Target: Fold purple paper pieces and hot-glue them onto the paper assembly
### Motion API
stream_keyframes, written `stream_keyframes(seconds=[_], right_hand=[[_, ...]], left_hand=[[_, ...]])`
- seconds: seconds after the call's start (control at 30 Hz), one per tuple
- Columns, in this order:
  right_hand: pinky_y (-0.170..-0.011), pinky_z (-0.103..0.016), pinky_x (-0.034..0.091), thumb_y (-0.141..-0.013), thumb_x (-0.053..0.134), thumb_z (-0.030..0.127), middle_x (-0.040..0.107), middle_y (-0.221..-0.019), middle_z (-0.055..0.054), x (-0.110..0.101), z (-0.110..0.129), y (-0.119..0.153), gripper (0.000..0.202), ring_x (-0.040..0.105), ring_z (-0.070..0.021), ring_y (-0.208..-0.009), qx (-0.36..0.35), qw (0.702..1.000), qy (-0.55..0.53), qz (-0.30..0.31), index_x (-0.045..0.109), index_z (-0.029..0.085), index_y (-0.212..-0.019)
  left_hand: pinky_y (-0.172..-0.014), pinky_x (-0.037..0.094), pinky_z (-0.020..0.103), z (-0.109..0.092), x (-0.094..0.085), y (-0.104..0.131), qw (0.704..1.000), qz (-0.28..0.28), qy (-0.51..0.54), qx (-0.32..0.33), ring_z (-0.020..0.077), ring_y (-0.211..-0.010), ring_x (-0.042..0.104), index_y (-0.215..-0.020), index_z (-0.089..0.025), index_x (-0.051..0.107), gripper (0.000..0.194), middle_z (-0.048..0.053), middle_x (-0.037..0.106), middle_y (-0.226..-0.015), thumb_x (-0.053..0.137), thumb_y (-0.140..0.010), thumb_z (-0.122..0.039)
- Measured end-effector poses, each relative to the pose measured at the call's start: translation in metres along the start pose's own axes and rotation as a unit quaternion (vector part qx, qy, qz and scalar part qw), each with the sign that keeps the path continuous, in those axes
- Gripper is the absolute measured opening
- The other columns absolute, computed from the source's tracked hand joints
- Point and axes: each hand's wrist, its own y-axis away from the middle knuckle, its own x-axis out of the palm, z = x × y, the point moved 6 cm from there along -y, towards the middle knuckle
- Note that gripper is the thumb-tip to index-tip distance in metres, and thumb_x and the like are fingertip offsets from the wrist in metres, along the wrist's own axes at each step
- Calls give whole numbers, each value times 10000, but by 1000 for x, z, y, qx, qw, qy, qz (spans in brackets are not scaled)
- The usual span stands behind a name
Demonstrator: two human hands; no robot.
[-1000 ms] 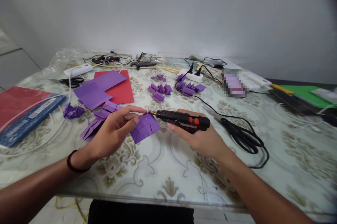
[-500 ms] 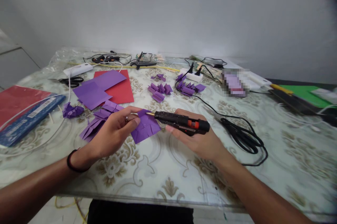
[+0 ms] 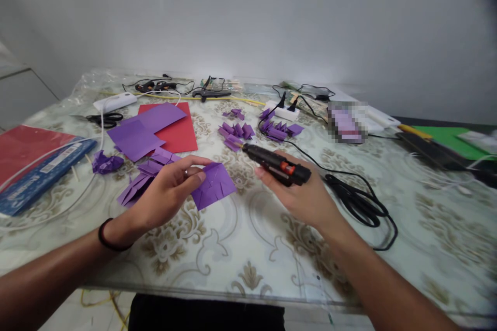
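Between the thumb and fingers of my left hand (image 3: 171,186) is a square of purple paper (image 3: 214,187) with short slits or folds across it. My right hand (image 3: 297,191) is wrapped round a black glue gun (image 3: 277,164) with orange parts; its brass tip points to the upper left, apart from the paper. A stack of folded purple paper pieces (image 3: 135,186) lies behind my left wrist, partly covered by it. Farther back are two clusters of folded purple paper, one near the gun's tip (image 3: 236,131) and one by the power strip (image 3: 277,131).
Purple sheets (image 3: 135,139) overlap a red sheet (image 3: 188,126) beside black scissors (image 3: 106,119). Crumpled purple paper (image 3: 106,163) lies near a blue package (image 3: 46,175). A white power strip (image 3: 285,111) stands at the back. The gun's black cord (image 3: 361,206) coils at right.
My right hand has drawn the glue gun's tip away from the purple paper, up and to the right. My left hand still pinches the paper, almost unmoved.
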Motion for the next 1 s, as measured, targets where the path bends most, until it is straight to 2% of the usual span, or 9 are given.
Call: stream_keyframes(seconds=[0.1, 0.17, 0.27, 0.37, 0.47, 0.57, 0.67, 0.83, 1.0], right_hand=[[-621, -308, 390, -953, 668, 341, 549, -701, 9, -5, -19, -8, 253, 527, -188, -650, 22, 993, 113, -7, 515, 237, -780], [-682, -331, 435, -896, 718, 284, 619, -817, -35, -2, -32, -13, 198, 607, -230, -755, 35, 982, 182, 35, 553, 226, -803], [-793, -374, 514, -828, 767, 214, 673, -1005, -94, 3, -51, -15, 146, 678, -280, -905, 77, 967, 218, 106, 652, 195, -917], [-972, -439, 536, -830, 762, 199, 688, -1173, -126, 6, -56, -12, 296, 682, -322, -1106, 69, 967, 202, 137, 703, 187, -1120], [-1107, -508, 474, -897, 680, 208, 669, -1282, -143, 4, -41, -11, 321, 607, -350, -1271, -3, 979, 171, 109, 701, 201, -1218], [-1056, -475, 493, -1017, 566, 285, 687, -1193, -129, 3, -16, -8, 216, 645, -308, -1172, -45, 994, 78, 64, 719, 206, -1147], [-911, -389, 527, -1080, 525, 371, 718, -1063, -79, 16, 3, 0, 255, 691, -237, -991, -22, 991, -74, 105, 733, 223, -1070], [-789, -321, 502, -1058, 572, 410, 724, -926, -40, 37, 19, 12, 256, 669, -195, -881, 29, 965, -213, 151, 718, 208, -997], [-713, -293, 466, -999, 658, 375, 668, -809, -8, 45, 22, 16, 209, 597, -162, -758, 58, 953, -244, 170, 695, 195, -902]], left_hand=[[-538, 333, 216, 0, -1, -1, 1000, -5, 3, 7, 110, -584, 401, -1215, -170, 698, 276, -42, 520, -671, 638, -993, -324], [-536, 319, 214, -1, -2, -1, 1000, -8, -2, 18, 107, -579, 375, -1221, -186, 706, 266, -51, 502, -661, 638, -1000, -318], [-529, 305, 215, -1, -3, -1, 999, -10, -12, 32, 101, -569, 367, -1214, -216, 738, 243, -45, 536, -666, 638, -1009, -301], [-557, 382, 220, -2, -5, 0, 998, -22, -27, 51, 112, -629, 519, -1173, -239, 789, 220, 9, 701, -806, 653, -1005, -277], [-718, 515, 239, -6, -5, 0, 996, -22, -31, 75, 157, -853, 701, -1075, -244, 842, 195, 47, 809, -1007, 674, -977, -222], [-770, 542, 254, -8, -2, 2, 996, -1, -47, 73, 171, -880, 742, -977, -238, 867, 234, 42, 840, -985, 643, -961, -172], [-650, 497, 244, -9, 0, 5, 994, 21, -87, 65, 149, -741, 696, -998, -236, 868, 264, 35, 840, -945, 611, -970, -185], [-561, 416, 237, -15, 7, 9, 988, 61, -126, 63, 145, -681, 631, -1030, -209, 846, 267, 38, 805, -872, 588, -1008, -275], [-636, 465, 233, -16, 20, 11, 988, 108, -89, 61, 144, -742, 651, -985, -194, 797, 141, 28, 780, -862, 661, -978, -234]])
